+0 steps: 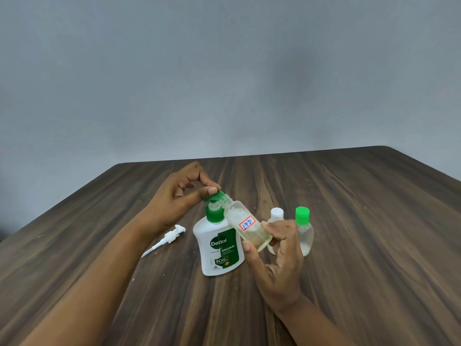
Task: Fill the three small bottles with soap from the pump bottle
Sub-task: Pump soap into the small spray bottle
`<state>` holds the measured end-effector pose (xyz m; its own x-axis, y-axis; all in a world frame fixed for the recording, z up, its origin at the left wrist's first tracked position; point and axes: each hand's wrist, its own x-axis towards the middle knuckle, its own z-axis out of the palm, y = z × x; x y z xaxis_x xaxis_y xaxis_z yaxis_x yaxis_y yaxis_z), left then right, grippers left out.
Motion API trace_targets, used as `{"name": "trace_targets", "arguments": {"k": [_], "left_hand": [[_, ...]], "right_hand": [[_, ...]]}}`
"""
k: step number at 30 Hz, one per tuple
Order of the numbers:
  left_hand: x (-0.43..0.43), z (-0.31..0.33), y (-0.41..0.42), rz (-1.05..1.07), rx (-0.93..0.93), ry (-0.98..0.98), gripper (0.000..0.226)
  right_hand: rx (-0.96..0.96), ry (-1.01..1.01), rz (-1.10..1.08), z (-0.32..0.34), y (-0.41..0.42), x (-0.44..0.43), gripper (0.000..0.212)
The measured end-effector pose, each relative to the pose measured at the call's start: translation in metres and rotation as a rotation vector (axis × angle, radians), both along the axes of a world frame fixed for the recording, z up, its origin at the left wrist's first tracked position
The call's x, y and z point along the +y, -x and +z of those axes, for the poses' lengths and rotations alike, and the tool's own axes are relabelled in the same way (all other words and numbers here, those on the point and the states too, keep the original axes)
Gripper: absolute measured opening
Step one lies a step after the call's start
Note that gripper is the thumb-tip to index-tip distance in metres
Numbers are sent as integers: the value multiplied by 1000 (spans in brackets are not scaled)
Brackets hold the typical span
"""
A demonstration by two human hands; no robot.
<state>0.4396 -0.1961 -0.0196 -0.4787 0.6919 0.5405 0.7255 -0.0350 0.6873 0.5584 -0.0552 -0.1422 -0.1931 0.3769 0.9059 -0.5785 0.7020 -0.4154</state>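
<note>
A white soap bottle [217, 248] with a green collar stands mid-table, its pump removed. My right hand [277, 260] grips a small clear bottle [247, 226] with a red-bordered label, tilted with its neck toward the upper left; pale liquid sits in its lower end. My left hand [182, 193] pinches a green cap [214, 196] at that bottle's neck, just above the soap bottle's collar. Behind my right hand stand two more small bottles: one with a white cap [276, 214], partly hidden, and one with a green cap [304, 231] holding pale liquid.
The white pump head with its tube [167, 238] lies flat on the dark wooden table [374, 221], left of the soap bottle. A grey wall rises behind the table's far edge.
</note>
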Motion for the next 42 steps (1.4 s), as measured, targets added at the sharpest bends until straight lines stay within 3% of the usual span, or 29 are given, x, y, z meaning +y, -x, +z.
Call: {"name": "trace_targets", "arguments": {"k": [6,11,17,21,27,38,42], "left_hand": [[0,-12,-5,-11,-90,-70,13],[0,0,-1,-14,-44,-14,13],[2,-17,-2,-84,-194,-132,24],[2,-18,-2,-61,-195,-115,14],[-4,-6,-3,-81,-194,-102,39],[-1,-10,-3,-96,-184,-118,29],[-1,0,1,-101,-136,-52,9]], "right_hand": [[8,-18,-11,-2,0,0,32],[18,-18,-27,1,0,-1,33],[16,-32,-34,1,-1,-1,32],[6,-41,-44,0,-1,-1,32],[27,-38,-13,0,1,-1,34],[12,-34,-38,1,-1,-3,34],[4,-42,-50,1,-1,-2,34]]}}
